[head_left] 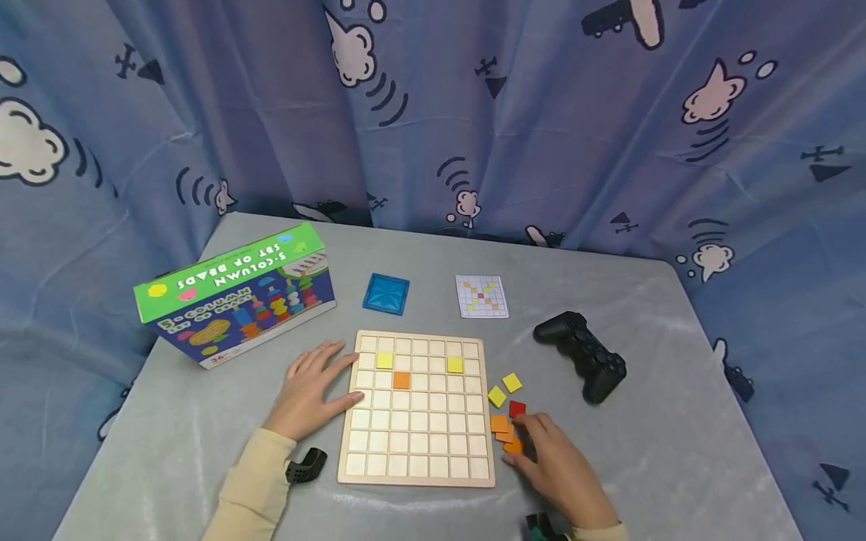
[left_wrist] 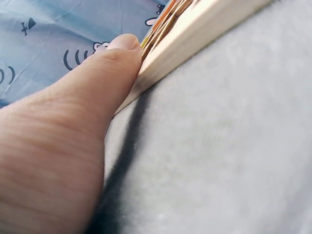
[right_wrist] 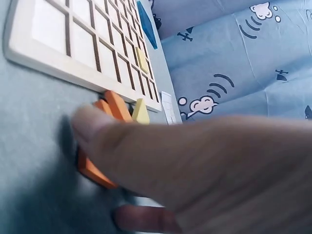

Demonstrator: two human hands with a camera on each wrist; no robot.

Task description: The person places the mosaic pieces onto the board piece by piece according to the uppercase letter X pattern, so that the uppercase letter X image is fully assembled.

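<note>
At seven o'clock in the head view we wear a long cream left sleeve, softly creased, its edge reaching the wrist. By it sits a black, bent wrist unit, speckled with small dots. At five o'clock only the edge of our right sleeve shows, also cream, near a dark device with a green part. Our left hand and right hand are bare

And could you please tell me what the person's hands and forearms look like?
Both the left hand and the right hand are ungloved. The left sleeve is long and pale cream, as is the right cuff. A curved black device sits by the left wrist; a black-and-green one by the right is cut off.
</note>
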